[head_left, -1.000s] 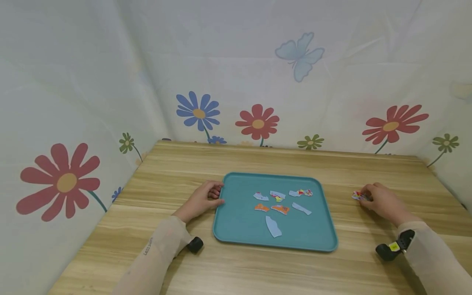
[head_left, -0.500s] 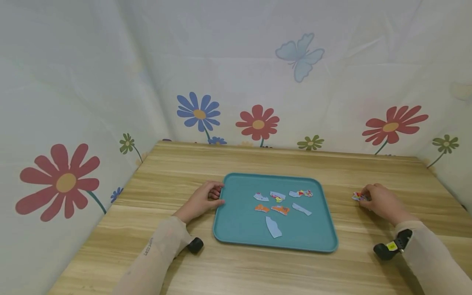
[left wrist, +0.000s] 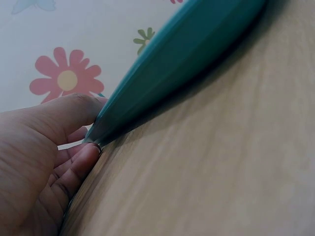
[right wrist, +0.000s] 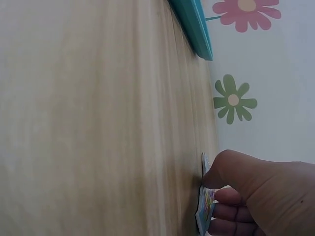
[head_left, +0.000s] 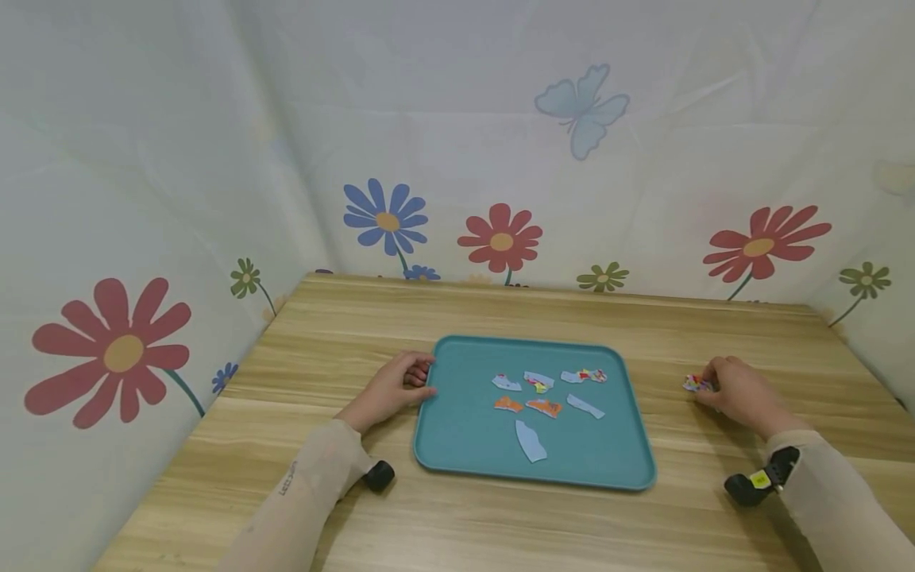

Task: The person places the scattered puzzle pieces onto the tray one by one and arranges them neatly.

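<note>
At the left rim of a teal tray (head_left: 472, 453) is my left hand (head_left: 389, 389), pinching the edge; in the left wrist view the thumb lies over the rim (left wrist: 106, 115) with curled fingers beside it. Off to the right, my right hand (head_left: 739, 393) pinches a colourful torn picture piece (head_left: 692, 383) on the table. The right wrist view has that piece (right wrist: 205, 209) between thumb and fingers, close to the wood. Several other torn pieces lie on the tray, among them two orange ones, including this orange piece (head_left: 543, 407), and a long pale blue piece (head_left: 530, 441).
A wood-grain table (head_left: 529, 524) carries the tray. Behind and to the left hangs a pale curtain (head_left: 443, 119) printed with flowers and a butterfly. A gap of bare wood separates the tray's right rim from my right hand.
My right wrist has shifted very slightly to the left. Both hands keep their hold, and the pieces on the tray lie as before.
</note>
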`<move>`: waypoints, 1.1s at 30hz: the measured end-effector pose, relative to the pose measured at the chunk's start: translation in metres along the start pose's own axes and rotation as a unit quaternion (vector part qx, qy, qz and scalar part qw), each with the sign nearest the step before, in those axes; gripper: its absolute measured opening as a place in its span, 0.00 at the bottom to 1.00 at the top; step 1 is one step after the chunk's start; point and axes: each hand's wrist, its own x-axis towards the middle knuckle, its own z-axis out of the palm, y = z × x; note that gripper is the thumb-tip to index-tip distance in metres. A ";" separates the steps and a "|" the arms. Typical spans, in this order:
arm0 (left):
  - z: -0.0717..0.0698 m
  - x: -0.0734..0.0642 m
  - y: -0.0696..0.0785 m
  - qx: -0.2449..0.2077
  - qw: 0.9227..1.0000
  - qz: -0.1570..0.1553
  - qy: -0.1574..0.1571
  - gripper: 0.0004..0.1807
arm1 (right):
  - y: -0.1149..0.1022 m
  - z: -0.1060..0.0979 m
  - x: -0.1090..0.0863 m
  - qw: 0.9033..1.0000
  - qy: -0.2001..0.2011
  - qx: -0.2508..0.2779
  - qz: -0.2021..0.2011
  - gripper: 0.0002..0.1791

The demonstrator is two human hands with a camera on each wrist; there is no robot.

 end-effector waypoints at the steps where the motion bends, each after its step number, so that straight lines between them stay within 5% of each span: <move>1: 0.000 0.000 0.000 0.002 1.000 -0.001 0.000 0.29 | 0.000 0.000 0.000 1.000 -0.002 -0.002 0.002 0.20; 20: 0.001 0.001 0.002 -0.002 1.000 -0.005 -0.001 0.29 | -0.007 -0.004 -0.012 0.999 0.032 -0.013 -0.027 0.24; 33: -0.003 0.001 0.004 -0.005 1.000 -0.001 -0.001 0.28 | -0.056 -0.009 -0.036 0.991 0.087 -0.011 -0.104 0.20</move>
